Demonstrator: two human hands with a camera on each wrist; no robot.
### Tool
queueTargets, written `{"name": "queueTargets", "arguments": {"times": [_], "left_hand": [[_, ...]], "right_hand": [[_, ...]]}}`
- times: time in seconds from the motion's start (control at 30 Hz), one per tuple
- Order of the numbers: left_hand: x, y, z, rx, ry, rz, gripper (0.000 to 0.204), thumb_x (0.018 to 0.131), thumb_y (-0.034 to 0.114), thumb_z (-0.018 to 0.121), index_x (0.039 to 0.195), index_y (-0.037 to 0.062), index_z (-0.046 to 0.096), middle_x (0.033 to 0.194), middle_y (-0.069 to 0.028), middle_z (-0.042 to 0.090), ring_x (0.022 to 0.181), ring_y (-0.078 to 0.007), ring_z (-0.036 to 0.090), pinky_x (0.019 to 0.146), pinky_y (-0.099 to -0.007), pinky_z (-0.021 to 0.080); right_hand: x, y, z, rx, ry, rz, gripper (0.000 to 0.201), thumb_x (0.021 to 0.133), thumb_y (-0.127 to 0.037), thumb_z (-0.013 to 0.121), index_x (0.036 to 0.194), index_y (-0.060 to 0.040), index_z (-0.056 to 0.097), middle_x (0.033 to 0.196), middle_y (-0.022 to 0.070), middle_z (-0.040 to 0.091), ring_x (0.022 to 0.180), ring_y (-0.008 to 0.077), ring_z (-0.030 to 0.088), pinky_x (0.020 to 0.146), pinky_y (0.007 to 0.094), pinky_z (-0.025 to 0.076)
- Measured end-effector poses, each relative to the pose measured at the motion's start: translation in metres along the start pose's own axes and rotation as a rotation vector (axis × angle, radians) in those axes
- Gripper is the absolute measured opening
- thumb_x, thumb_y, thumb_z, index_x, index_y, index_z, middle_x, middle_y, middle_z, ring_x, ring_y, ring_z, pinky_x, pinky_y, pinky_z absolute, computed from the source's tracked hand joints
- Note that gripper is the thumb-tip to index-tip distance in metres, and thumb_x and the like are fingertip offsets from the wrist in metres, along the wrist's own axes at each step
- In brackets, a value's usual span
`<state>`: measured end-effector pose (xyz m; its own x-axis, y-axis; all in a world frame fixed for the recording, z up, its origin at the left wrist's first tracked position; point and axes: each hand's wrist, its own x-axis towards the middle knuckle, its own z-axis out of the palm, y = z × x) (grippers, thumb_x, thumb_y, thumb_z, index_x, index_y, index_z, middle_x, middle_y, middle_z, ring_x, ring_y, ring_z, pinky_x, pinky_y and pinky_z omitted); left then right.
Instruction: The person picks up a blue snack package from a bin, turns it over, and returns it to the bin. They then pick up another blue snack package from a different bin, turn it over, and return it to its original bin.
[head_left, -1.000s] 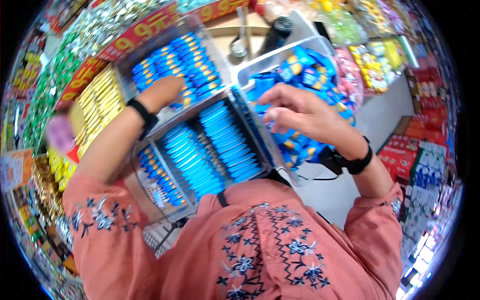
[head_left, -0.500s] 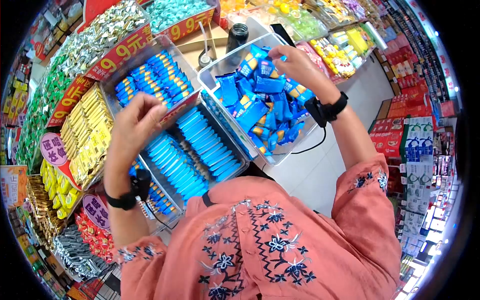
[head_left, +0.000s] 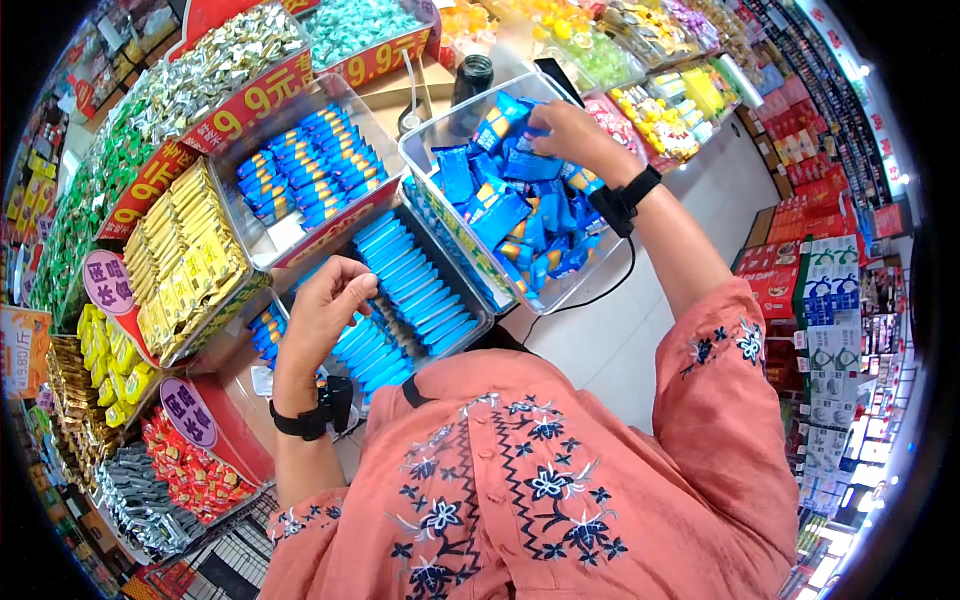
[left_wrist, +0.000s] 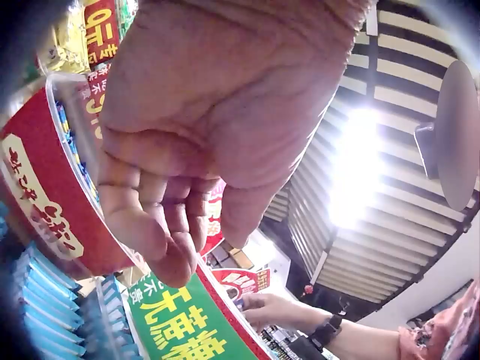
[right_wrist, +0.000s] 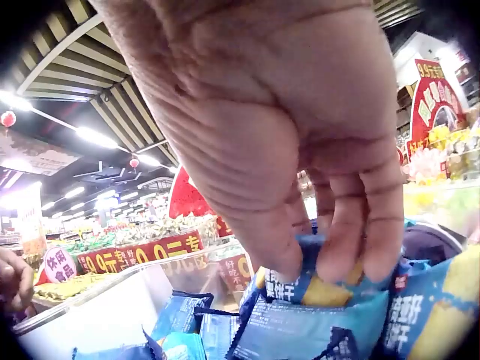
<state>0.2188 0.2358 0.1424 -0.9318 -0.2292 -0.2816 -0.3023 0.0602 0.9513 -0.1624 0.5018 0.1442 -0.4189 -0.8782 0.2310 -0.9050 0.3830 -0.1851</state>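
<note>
My right hand [head_left: 578,135] reaches into a clear plastic tub [head_left: 418,165] of loose blue biscuit packets [head_left: 500,220]. In the right wrist view its thumb and fingers pinch a blue packet with a yellow biscuit picture [right_wrist: 330,291], on top of other packets. Over rows of light-blue packets [head_left: 405,285], my left hand [head_left: 328,305] hovers with loosely curled fingers. Nothing shows between its thumb and fingers in the left wrist view. Just beyond the left hand stands a bin [head_left: 345,205] with blue-and-orange packets in neat rows.
Yellow packets [head_left: 190,265] fill a bin on the left, above red-wrapped sweets [head_left: 195,465]. A dark bottle [head_left: 473,78] stands behind the tub. Red price signs [head_left: 240,110] edge the back bins. A cable [head_left: 590,302] hangs from the right wrist past the tub.
My left hand has come back from the rear bin to above the light-blue rows. My right hand has moved toward the tub's far side, then down onto a packet. The head view has shifted.
</note>
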Motion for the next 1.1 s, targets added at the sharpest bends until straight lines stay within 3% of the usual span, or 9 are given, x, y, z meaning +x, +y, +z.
{"name": "queueTargets", "arguments": {"times": [0.07,0.17,0.2,0.33,0.57,0.7,0.83,0.97,1.1], "left_hand": [[0.001,-0.001,0.002,-0.01,-0.002,-0.003,0.023,0.1,0.03,0.062,0.105,0.0071,0.061,0.09,-0.0014,0.067,0.074,-0.0087,0.062,0.061,-0.0236,0.047],[0.003,-0.002,0.003,-0.021,-0.011,0.007,0.024,0.1,0.03,0.061,0.105,0.007,0.061,0.09,-0.0017,0.067,0.075,-0.0093,0.062,0.062,-0.0241,0.047],[0.006,0.0,0.004,-0.016,-0.015,0.019,0.024,0.1,0.031,0.061,0.105,0.0069,0.061,0.09,-0.0019,0.067,0.075,-0.0095,0.063,0.062,-0.0243,0.047],[0.019,0.017,0.008,-0.104,-0.011,0.065,0.025,0.101,0.031,0.06,0.106,0.0066,0.06,0.092,-0.0026,0.068,0.075,-0.0105,0.063,0.063,-0.0247,0.047],[0.033,0.053,0.024,-0.359,-0.011,0.145,0.041,0.104,0.038,0.054,0.121,0.0011,0.058,0.102,-0.0079,0.066,0.078,-0.0126,0.065,0.061,-0.0234,0.049],[0.037,0.055,0.026,-0.497,-0.082,0.11,0.048,0.103,0.043,0.054,0.122,-0.0012,0.058,0.102,-0.008,0.062,0.078,-0.0144,0.065,0.058,-0.0237,0.05],[0.038,0.046,0.027,-0.458,-0.092,0.112,0.042,0.101,0.036,0.06,0.125,0.0017,0.059,0.096,-0.0034,0.065,0.074,-0.0099,0.063,0.056,-0.0224,0.049],[0.035,0.037,0.027,-0.594,-0.004,0.127,0.034,0.1,0.028,0.063,0.123,0.0029,0.061,0.09,-0.0026,0.066,0.069,-0.0104,0.063,0.056,-0.0239,0.051],[0.034,0.029,0.022,-0.644,0.066,0.173,0.033,0.099,0.026,0.065,0.121,0.0012,0.061,0.085,-0.003,0.064,0.072,-0.0124,0.064,0.062,-0.0267,0.055]], "right_hand": [[-0.003,-0.024,-0.024,0.049,0.016,0.058,0.029,0.086,-0.019,0.07,0.106,0.0015,0.064,0.09,0.0129,0.067,0.064,0.0199,0.065,0.059,0.0308,0.052],[0.007,-0.093,-0.084,0.514,-0.162,0.55,0.025,0.09,-0.023,0.068,0.102,-0.0016,0.064,0.078,0.0066,0.064,0.059,0.0132,0.063,0.058,0.0261,0.049],[0.004,-0.095,-0.087,0.692,-0.139,0.457,0.03,0.095,-0.031,0.067,0.094,-0.002,0.058,0.07,0.0045,0.062,0.055,0.0115,0.062,0.059,0.0277,0.052],[0.002,-0.137,-0.1,0.908,-0.2,0.486,0.03,0.095,-0.035,0.066,0.09,-0.0069,0.056,0.063,0.0022,0.06,0.053,0.0115,0.061,0.053,0.0228,0.044],[0.003,-0.191,-0.073,1.183,-0.419,0.421,0.031,0.097,-0.037,0.065,0.087,-0.0088,0.055,0.067,0.0001,0.06,0.054,0.0082,0.06,0.05,0.0214,0.044],[0.005,-0.208,-0.061,1.122,-0.505,0.36,0.032,0.097,-0.039,0.065,0.091,-0.0079,0.06,0.07,-0.0008,0.058,0.054,0.0072,0.058,0.051,0.0211,0.045],[0.008,-0.213,-0.05,1.114,-0.516,0.32,0.035,0.097,-0.042,0.064,0.095,-0.007,0.062,0.07,-0.0016,0.058,0.054,0.0072,0.057,0.051,0.0211,0.045],[0.006,-0.216,-0.043,1.196,-0.411,0.342,0.037,0.101,-0.042,0.058,0.095,-0.0054,0.063,0.072,-0.0005,0.055,0.057,0.0071,0.055,0.052,0.022,0.041],[0.005,-0.21,-0.041,1.177,-0.449,0.355,0.042,0.099,-0.046,0.059,0.1,-0.0043,0.065,0.088,0.0052,0.065,0.062,0.012,0.063,0.056,0.0236,0.05]]}}
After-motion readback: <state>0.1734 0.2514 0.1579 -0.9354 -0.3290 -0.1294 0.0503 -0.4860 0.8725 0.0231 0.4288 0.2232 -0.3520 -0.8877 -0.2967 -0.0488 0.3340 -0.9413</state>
